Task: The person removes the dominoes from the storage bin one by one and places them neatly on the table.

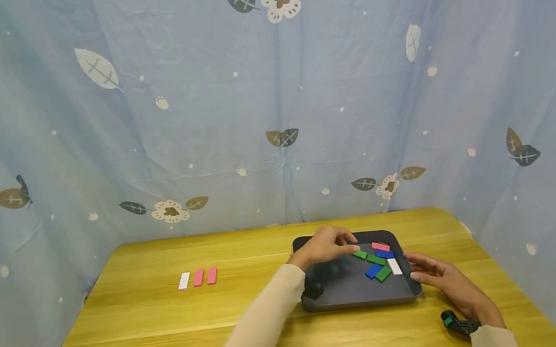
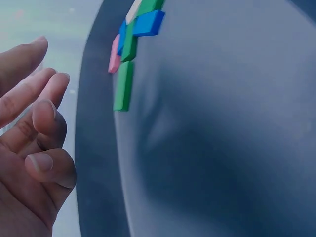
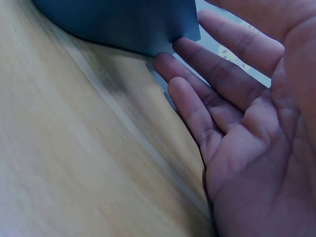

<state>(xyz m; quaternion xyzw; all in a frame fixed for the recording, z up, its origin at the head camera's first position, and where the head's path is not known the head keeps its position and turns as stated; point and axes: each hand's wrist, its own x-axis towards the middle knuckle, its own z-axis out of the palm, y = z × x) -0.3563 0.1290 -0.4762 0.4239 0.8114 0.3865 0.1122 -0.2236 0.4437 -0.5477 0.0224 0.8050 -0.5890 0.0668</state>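
Observation:
My left hand (image 1: 324, 246) hovers over the dark tray (image 1: 333, 297), its fingers loosely bent and nothing between them in the left wrist view. Nearest to it lies a green block (image 2: 124, 86), a small flat piece apart from the fingertips. Beyond it in the tray are more green pieces (image 1: 376, 260), a blue block (image 1: 374, 270), a pink block (image 1: 381, 246) and a white block (image 1: 394, 266). At the tray's right side my right hand (image 1: 444, 280) rests with fingers extended, the fingertips at the tray's outer wall (image 3: 133, 24).
Left of the tray, a white block (image 1: 184, 280) and two pink blocks (image 1: 198, 277) lie in a row on the wooden table (image 1: 172, 335). A patterned blue curtain (image 1: 212, 117) hangs behind and on both sides. Dark camera straps (image 1: 461, 326) sit on the wrists.

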